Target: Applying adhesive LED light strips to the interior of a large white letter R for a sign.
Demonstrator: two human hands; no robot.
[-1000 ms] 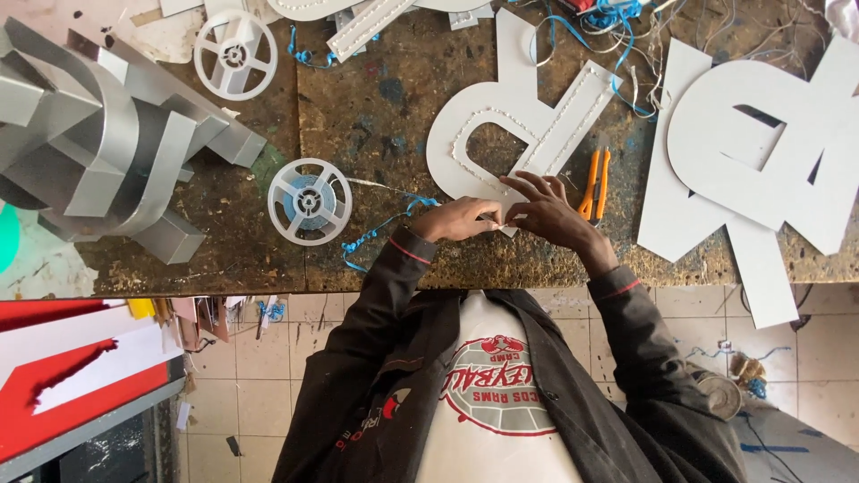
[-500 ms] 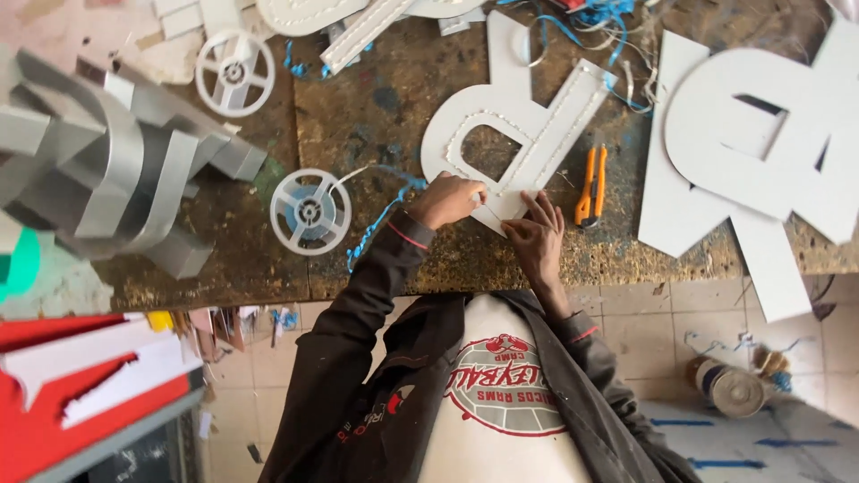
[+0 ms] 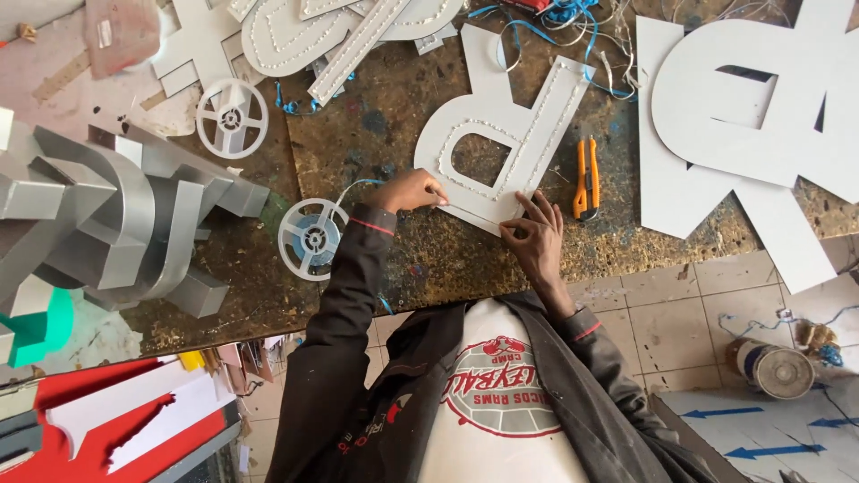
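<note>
Object under hand: white letter-shaped panel, flat on the workbench, outline studded with a row of small pale beads.

Orientation: long straight stroke on a diagonal, from the near edge by the hands up and away toward the right. Near end between the two hands; bulk of the panel beyond them, farther from the body.

Left hand: fingertips pinched together at the panel's near-left edge. Whether on a fine wire or on the edge itself, cannot tell.

Right hand: fingers spread, tips pressed onto the near corner, nothing grasped. Both hands in contact, neither clearly nearer.

Adjacent: orange-handled cutter just right of the panel, near the right hand; white reel of blue wire left of the left forearm.
</note>
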